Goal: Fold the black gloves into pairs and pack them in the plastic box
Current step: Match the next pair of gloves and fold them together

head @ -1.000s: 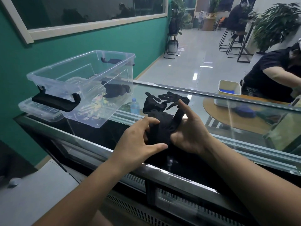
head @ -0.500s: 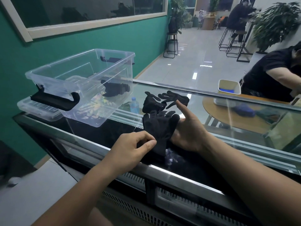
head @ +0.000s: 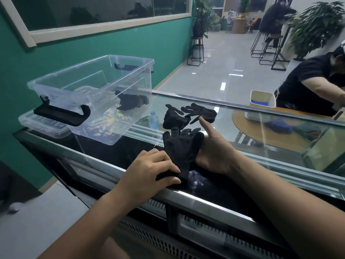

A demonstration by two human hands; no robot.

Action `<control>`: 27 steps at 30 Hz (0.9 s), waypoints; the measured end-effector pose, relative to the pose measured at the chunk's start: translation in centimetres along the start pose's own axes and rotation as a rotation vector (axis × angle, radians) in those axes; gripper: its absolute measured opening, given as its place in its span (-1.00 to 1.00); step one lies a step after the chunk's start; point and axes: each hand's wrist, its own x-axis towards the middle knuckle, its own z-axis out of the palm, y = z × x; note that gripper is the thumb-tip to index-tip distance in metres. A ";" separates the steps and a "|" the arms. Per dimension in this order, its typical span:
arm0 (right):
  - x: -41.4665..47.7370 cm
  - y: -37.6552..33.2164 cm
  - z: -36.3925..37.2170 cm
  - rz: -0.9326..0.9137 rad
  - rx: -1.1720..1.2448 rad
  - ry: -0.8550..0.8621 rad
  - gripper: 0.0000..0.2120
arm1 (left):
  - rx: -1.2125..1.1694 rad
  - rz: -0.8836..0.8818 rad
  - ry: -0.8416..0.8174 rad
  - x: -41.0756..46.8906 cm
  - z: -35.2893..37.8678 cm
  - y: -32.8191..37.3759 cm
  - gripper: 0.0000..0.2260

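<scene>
Black glove (head: pixel 182 146): flat on glass counter (head: pixel 242 113). Left hand (head: pixel 149 172) pinches its cuff; right hand (head: pixel 214 154) open beside it, forefinger extended. Plastic box (head: pixel 89 101) left, folded gloves (head: pixel 133 102) inside; loose gloves (head: pixel 188 114) behind.

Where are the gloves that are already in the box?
In the head view, a folded bundle of gloves lies inside the clear box, at its right end, left of the loose gloves on the glass counter.

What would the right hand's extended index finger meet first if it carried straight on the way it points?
Probably the loose black glove lying just beyond the right hand; its fingertip looks almost there, though depth is unclear.
</scene>
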 end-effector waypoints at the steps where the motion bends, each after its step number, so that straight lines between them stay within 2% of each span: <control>1: 0.1 0.0 -0.1 -0.002 0.001 0.005 -0.23 | 0.014 0.016 0.013 0.1 0.1 0.1 -0.77; 5: 0.4 -0.1 -0.3 0.019 -0.006 -0.033 -0.16 | 0.006 0.022 0.004 0.3 0.2 0.5 -0.77; 8: 0.5 0.1 -0.6 0.014 -0.020 -0.060 -0.16 | -0.055 -0.042 -0.030 0.8 0.0 0.9 -0.73; 11: 0.5 0.0 -0.9 0.008 -0.019 -0.091 -0.16 | -0.112 -0.096 -0.019 1.7 0.0 0.8 -0.86; 16: 0.1 -0.1 -1.2 -0.018 0.045 -0.145 -0.17 | -0.108 -0.099 -0.046 2.3 0.3 0.5 -0.75; 20: 0.0 -0.6 -1.1 -0.081 0.159 -0.108 -0.12 | -0.115 -0.099 0.019 2.3 0.3 0.6 -0.75; 24: 0.0 -0.5 -1.4 -0.050 0.077 -0.056 -0.21 | -0.110 -0.096 -0.055 2.4 0.4 0.4 -0.80; 27: 0.0 -0.5 -1.4 -0.041 0.072 -0.042 -0.17 | -0.116 -0.111 -0.086 2.2 0.6 0.3 -0.80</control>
